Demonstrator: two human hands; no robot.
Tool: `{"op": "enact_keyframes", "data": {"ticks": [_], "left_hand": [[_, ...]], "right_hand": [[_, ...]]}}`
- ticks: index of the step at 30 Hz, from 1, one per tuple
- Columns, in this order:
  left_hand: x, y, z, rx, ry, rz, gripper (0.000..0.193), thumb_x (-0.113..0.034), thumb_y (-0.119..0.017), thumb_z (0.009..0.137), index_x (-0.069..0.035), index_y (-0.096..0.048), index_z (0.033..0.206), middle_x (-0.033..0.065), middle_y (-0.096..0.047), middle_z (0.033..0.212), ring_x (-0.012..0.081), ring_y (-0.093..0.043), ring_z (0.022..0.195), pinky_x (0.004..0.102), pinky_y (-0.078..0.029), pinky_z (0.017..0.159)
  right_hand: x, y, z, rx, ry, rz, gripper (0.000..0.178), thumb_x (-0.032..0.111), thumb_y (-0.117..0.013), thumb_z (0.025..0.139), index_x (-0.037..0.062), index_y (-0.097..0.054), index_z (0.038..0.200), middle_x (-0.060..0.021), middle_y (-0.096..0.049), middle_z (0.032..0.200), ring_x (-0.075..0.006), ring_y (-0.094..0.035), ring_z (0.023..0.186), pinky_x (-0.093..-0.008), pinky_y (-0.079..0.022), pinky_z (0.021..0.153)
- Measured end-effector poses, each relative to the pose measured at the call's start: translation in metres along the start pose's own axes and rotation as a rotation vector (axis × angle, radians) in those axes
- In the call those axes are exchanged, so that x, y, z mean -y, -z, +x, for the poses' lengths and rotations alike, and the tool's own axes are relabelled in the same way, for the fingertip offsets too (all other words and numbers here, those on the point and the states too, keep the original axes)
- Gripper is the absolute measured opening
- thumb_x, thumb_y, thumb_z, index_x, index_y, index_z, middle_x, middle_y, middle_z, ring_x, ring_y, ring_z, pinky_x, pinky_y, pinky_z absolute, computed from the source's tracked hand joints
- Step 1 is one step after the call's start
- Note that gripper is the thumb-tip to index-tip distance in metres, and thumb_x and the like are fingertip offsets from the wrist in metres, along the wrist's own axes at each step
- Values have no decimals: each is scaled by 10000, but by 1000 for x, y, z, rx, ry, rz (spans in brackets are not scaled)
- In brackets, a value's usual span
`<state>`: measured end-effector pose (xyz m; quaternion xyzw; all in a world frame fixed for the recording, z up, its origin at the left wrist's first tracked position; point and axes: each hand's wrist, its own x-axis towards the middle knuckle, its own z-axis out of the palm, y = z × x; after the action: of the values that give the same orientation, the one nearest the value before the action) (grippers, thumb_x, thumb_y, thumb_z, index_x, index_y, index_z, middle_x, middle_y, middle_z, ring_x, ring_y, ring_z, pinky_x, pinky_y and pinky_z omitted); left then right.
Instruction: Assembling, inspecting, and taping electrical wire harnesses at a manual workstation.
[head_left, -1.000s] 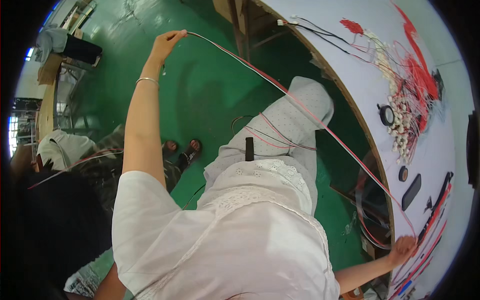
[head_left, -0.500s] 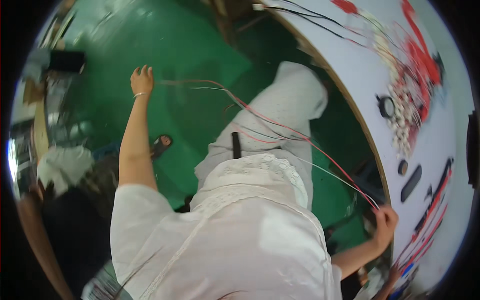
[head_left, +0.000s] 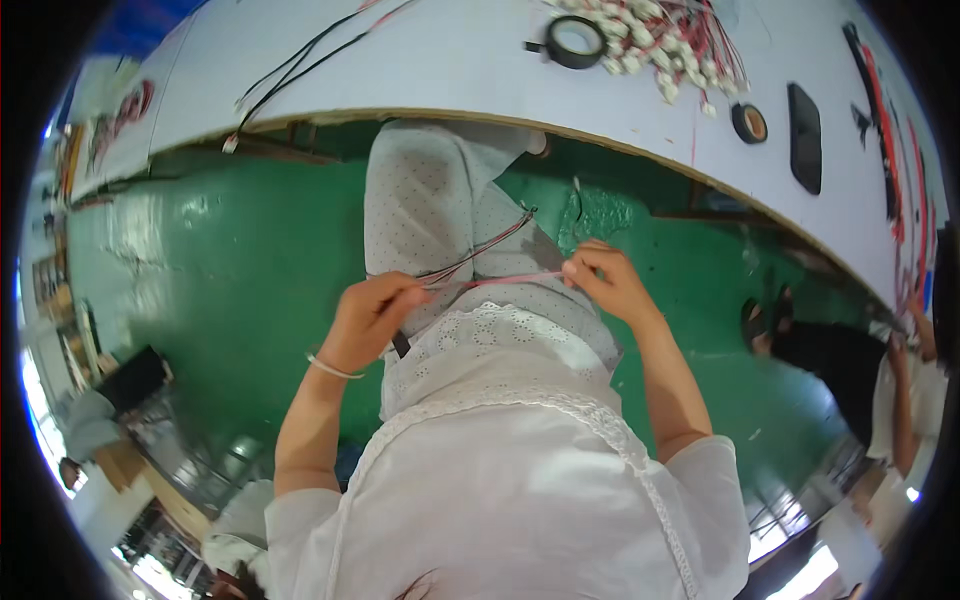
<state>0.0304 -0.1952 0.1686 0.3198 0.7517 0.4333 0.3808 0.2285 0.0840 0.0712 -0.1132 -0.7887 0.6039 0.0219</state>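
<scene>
My left hand (head_left: 372, 318) and my right hand (head_left: 605, 282) are both closed on a thin bundle of red and black wires (head_left: 497, 267), held in front of my white top. The wires stretch almost level between the two hands and loop up over my pale dotted trousers (head_left: 430, 205). A thin bracelet circles my left wrist. The white workbench (head_left: 430, 70) lies beyond my knees.
On the bench sit a black tape roll (head_left: 574, 42), a smaller roll (head_left: 749, 122), a flat black piece (head_left: 805, 138), a heap of white connectors with red wires (head_left: 680, 45) and black leads (head_left: 300, 70). Another person (head_left: 895, 385) stands at the right on the green floor (head_left: 200, 270).
My arms were spread wide, drawing the wires out long. Both hands have come together in front of me, and the view has swung toward the bench.
</scene>
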Motion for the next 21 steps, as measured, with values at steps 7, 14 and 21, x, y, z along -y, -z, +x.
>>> {"op": "enact_keyframes", "data": {"ticks": [7, 14, 21], "left_hand": [[24, -28, 6, -92, 31, 357, 114, -72, -614, 910, 29, -658, 936, 81, -611, 706, 128, -520, 606, 262, -412, 558], [19, -21, 4, 41, 110, 507, 59, -61, -651, 867, -19, -659, 909, 95, -593, 728, 218, -574, 601, 294, -439, 544], [32, -21, 15, 56, -48, 712, 52, -66, -696, 814, -61, -666, 857, 51, -521, 656, 221, -513, 591, 352, -368, 575]], "right_hand": [[-122, -32, 17, -397, -460, 305, 309, 302, -514, 975, 39, -650, 1063, -92, -648, 894, -176, -591, 921, -318, -457, 852], [-232, -47, 86, -87, -1205, 869, 505, 504, -481, 952, 53, -639, 1116, -109, -653, 925, -167, -597, 840, -297, -480, 707], [-316, -99, 144, -363, -945, 1324, 265, 256, -663, 897, 19, -621, 1007, -90, -638, 855, -181, -611, 793, -304, -508, 713]]}}
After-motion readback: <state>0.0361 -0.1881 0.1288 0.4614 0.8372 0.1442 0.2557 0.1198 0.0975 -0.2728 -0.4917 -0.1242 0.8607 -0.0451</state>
